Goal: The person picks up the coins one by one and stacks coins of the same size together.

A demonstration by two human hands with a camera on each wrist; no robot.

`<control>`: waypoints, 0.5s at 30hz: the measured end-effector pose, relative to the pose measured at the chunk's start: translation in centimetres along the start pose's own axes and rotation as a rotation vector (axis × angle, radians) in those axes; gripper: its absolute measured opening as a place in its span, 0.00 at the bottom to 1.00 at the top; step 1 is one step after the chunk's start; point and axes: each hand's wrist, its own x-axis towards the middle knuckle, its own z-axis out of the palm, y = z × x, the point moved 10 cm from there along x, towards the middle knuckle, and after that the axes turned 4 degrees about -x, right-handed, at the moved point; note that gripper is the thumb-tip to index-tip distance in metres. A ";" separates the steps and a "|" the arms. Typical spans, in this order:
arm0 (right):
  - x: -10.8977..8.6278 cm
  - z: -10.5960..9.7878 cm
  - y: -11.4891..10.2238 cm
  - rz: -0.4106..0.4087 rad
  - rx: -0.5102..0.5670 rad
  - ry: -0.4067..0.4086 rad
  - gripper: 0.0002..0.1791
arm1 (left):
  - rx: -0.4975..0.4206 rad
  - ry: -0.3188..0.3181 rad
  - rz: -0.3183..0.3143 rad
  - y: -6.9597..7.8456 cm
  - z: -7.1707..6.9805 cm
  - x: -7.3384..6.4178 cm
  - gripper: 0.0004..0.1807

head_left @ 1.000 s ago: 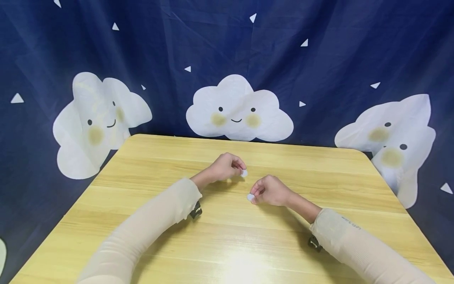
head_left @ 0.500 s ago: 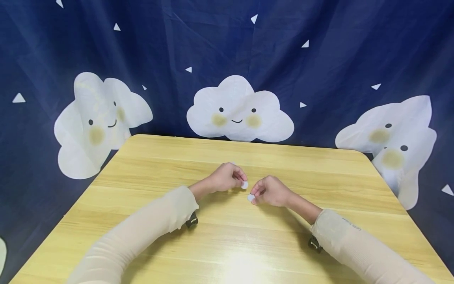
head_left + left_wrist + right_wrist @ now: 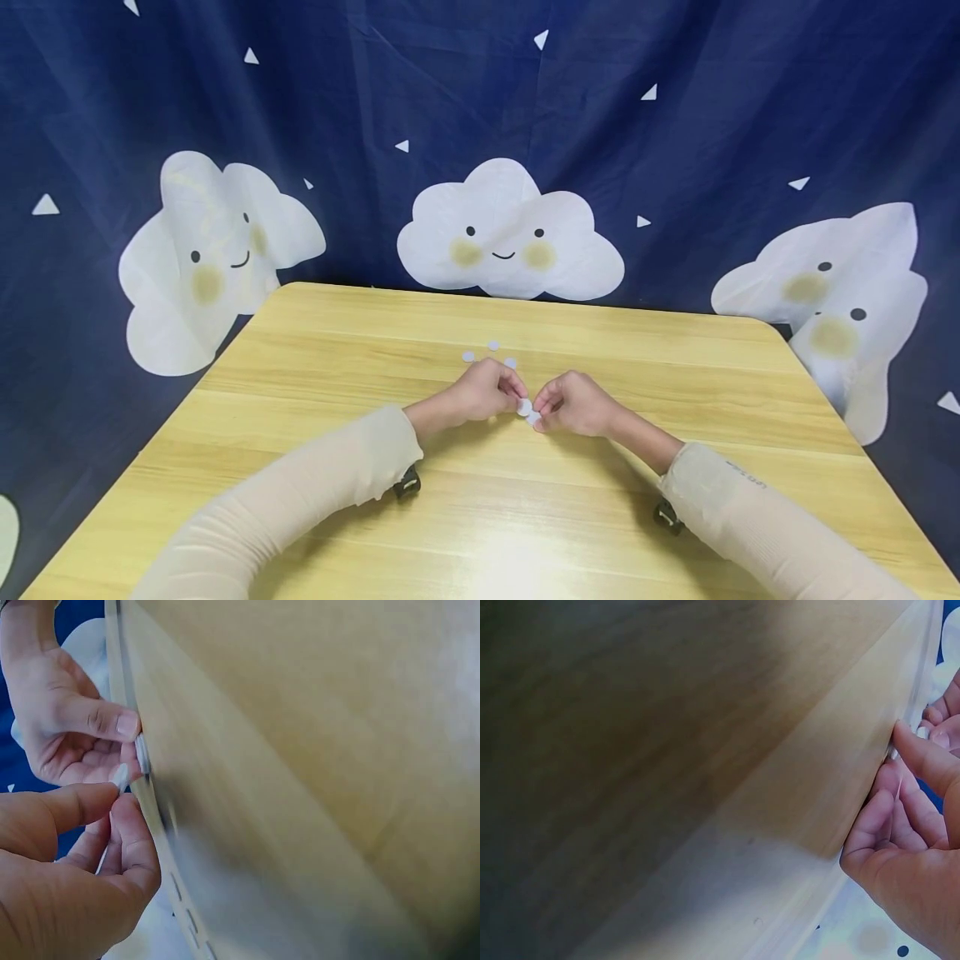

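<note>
In the head view my left hand (image 3: 486,392) pinches a small white disc (image 3: 524,407) between thumb and fingertips. My right hand (image 3: 576,405) pinches another white disc (image 3: 533,418) right beside it, and the two discs overlap in this view. The left wrist view shows the left hand's disc (image 3: 120,778) edge-on. Above it the right hand's piece (image 3: 142,754) looks thicker, with a line along its edge. Fingers of the right hand (image 3: 907,832) hide most of its piece in the right wrist view.
Three loose white discs lie on the wooden table (image 3: 360,333) beyond the left hand: a left one (image 3: 468,357), a far one (image 3: 493,345) and a right one (image 3: 511,363). A dark blue cloud-print curtain (image 3: 345,100) hangs behind the table.
My left hand has come nearer and slightly right with its disc, up to the disc in the right hand. Loose discs behind it have come into view. The right hand has stayed in place.
</note>
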 end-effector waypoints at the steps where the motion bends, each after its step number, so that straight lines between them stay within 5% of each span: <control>1: 0.0 0.0 0.0 0.000 0.001 0.000 0.09 | -0.013 0.005 -0.011 -0.1 0.0 0.0 0.07; 15: -0.1 0.0 -0.2 -0.006 0.009 -0.008 0.09 | -0.134 0.016 -0.071 -1.6 1.0 0.2 0.07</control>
